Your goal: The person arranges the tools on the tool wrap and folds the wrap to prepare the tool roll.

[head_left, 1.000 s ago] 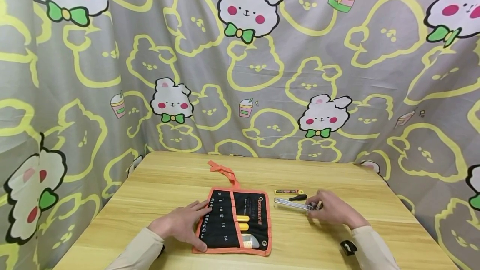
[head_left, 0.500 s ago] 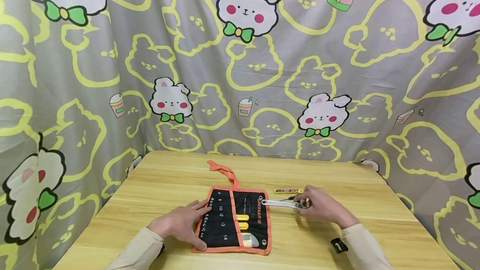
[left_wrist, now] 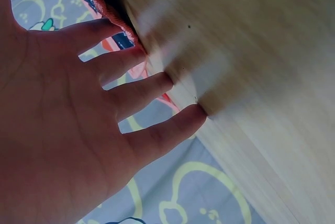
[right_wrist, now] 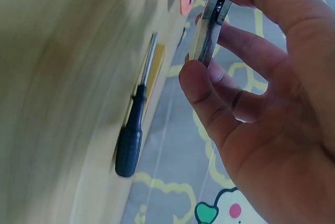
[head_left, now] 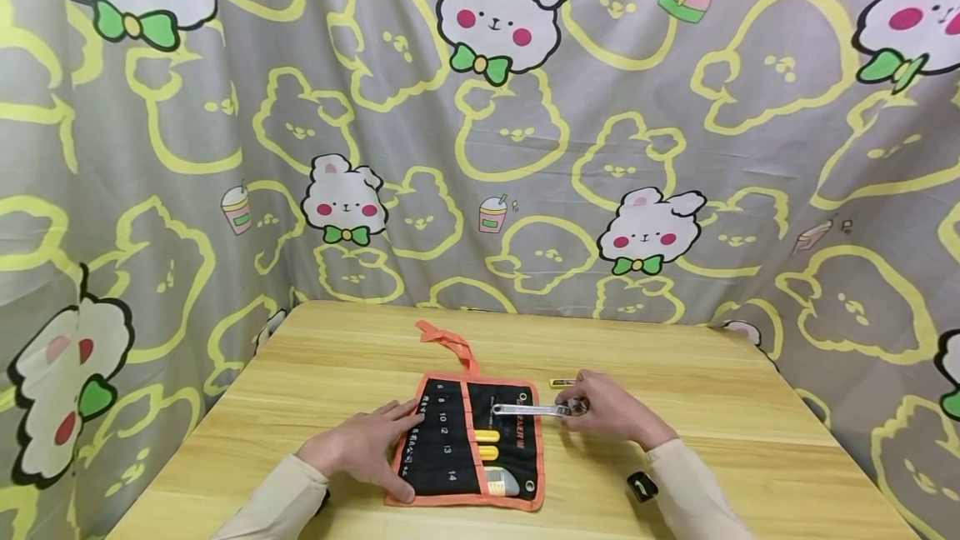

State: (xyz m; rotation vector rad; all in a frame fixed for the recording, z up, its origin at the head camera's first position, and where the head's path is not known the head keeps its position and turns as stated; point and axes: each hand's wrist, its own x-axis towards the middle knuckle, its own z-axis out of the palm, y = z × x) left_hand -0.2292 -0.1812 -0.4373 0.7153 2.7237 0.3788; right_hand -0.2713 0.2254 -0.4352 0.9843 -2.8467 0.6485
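Note:
A black tool pouch with orange edging (head_left: pixel 442 461) lies on the table. Spread over its left edge, my left hand (head_left: pixel 360 448) rests with fingers extended. My right hand (head_left: pixel 611 408) pinches the head end of an adjustable wrench (head_left: pixel 528 410) between thumb and fingers. The wrench's handle reaches left over the pouch's upper right part. Two yellow handles (head_left: pixel 487 444) and a grey-and-yellow rounded item (head_left: pixel 501 482) show in the pouch's right pockets. In the right wrist view, the wrench head (right_wrist: pixel 212 25) is above the table, edge-on between the fingertips.
A black-handled screwdriver (right_wrist: pixel 130 148) lies beside a flat yellow pack (right_wrist: pixel 158 69) in the right wrist view; the right hand hides most of both in the head view. An orange strap (head_left: pixel 453 342) trails from the pouch's far edge. A patterned curtain (head_left: pixel 525 148) surrounds the wooden table.
My right hand has moved left with the wrench, bringing its handle from right of the pouch to over it. The left hand and the pouch have stayed in place.

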